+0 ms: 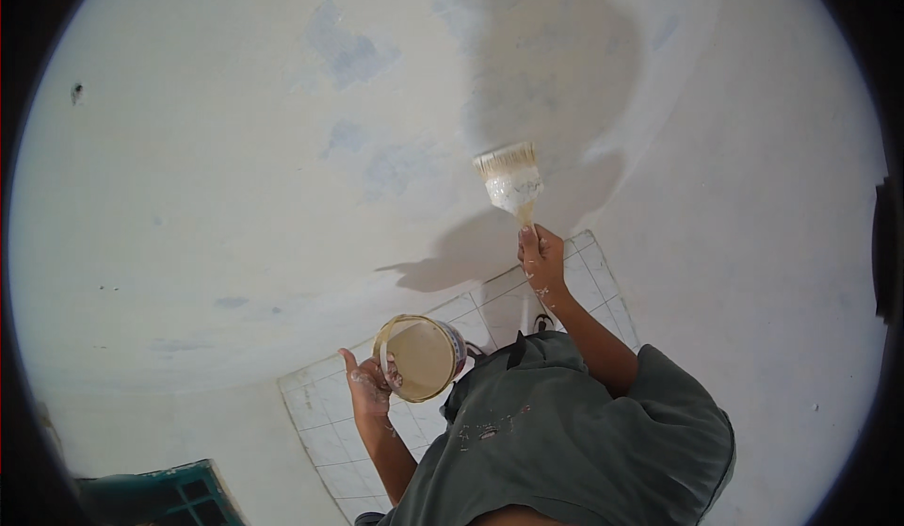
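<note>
My right hand (543, 262) is closed round the handle of a wide paintbrush (513, 185). Its bristles point up toward the wall, and whitish paint coats its lower part; whether the tips touch the wall I cannot tell. Lower and to the left, my left hand (370, 387) grips a round paint bucket (459, 345), fingers hooked over the rim and thumb sticking out. Cream-coloured paint (420, 364) shows inside the bucket. Both hands have paint spots on them.
The pale wall (235, 178) ahead has bluish-grey patches (353, 50) and a small dark hole (77, 93). Another wall (753, 243) meets it at the right. White floor tiles (325, 441) lie below. A green-framed window (179, 493) is at lower left.
</note>
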Demonstrator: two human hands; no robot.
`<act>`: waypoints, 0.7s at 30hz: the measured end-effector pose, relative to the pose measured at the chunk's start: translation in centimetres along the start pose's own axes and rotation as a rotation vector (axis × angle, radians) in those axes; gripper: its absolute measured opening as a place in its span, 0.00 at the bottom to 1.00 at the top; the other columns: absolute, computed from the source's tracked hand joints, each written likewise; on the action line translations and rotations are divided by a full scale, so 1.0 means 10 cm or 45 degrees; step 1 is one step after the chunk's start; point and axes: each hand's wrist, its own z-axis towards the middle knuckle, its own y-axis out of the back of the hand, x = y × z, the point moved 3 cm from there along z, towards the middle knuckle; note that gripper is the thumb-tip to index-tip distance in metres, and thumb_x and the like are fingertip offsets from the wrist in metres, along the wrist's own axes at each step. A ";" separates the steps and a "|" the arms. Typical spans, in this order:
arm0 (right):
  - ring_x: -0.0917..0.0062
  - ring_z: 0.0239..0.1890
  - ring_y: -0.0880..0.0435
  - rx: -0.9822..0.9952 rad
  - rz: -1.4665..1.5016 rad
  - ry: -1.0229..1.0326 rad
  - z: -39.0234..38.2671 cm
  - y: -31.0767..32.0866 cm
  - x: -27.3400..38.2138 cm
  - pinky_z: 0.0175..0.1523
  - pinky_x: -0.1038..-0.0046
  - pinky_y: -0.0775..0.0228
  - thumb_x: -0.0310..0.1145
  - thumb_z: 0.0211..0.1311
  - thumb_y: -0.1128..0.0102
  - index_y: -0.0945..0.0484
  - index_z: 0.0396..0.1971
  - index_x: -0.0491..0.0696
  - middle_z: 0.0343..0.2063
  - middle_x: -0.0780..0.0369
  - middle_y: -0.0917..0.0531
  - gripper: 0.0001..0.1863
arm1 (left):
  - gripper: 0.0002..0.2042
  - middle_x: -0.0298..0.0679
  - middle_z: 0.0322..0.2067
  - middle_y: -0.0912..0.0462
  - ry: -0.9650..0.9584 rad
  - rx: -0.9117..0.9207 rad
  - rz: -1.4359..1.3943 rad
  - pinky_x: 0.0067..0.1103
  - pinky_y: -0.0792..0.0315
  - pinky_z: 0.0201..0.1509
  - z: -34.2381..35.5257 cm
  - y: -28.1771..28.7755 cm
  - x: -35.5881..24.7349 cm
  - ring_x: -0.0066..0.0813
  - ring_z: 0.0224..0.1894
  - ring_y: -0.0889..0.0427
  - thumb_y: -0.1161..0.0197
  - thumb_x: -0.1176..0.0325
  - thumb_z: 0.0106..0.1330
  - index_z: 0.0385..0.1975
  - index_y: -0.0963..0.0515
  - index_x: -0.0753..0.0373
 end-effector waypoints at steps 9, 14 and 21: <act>0.91 0.13 0.43 0.026 -0.196 0.168 0.14 0.07 0.09 0.17 0.85 0.53 0.39 0.64 0.55 0.34 0.16 0.44 0.11 0.72 0.38 0.18 | 0.39 0.43 0.13 0.30 0.009 -0.040 -0.027 0.22 0.40 0.17 0.00 -0.03 0.02 0.30 0.11 0.37 0.69 0.31 0.57 0.14 0.31 0.68; 0.91 0.13 0.41 0.056 -0.275 0.189 0.09 -0.07 0.57 0.17 0.83 0.51 0.38 0.63 0.55 0.33 0.15 0.44 0.10 0.71 0.36 0.18 | 0.39 0.42 0.12 0.31 0.024 0.015 -0.021 0.21 0.40 0.17 0.02 0.05 0.07 0.31 0.11 0.37 0.69 0.31 0.57 0.16 0.30 0.70; 0.91 0.13 0.41 -0.051 -0.353 0.160 0.08 0.12 0.15 0.17 0.84 0.50 0.39 0.63 0.54 0.33 0.14 0.44 0.09 0.71 0.36 0.19 | 0.40 0.40 0.11 0.31 0.040 0.096 -0.017 0.21 0.39 0.17 0.03 -0.02 0.03 0.29 0.11 0.37 0.69 0.30 0.56 0.18 0.29 0.69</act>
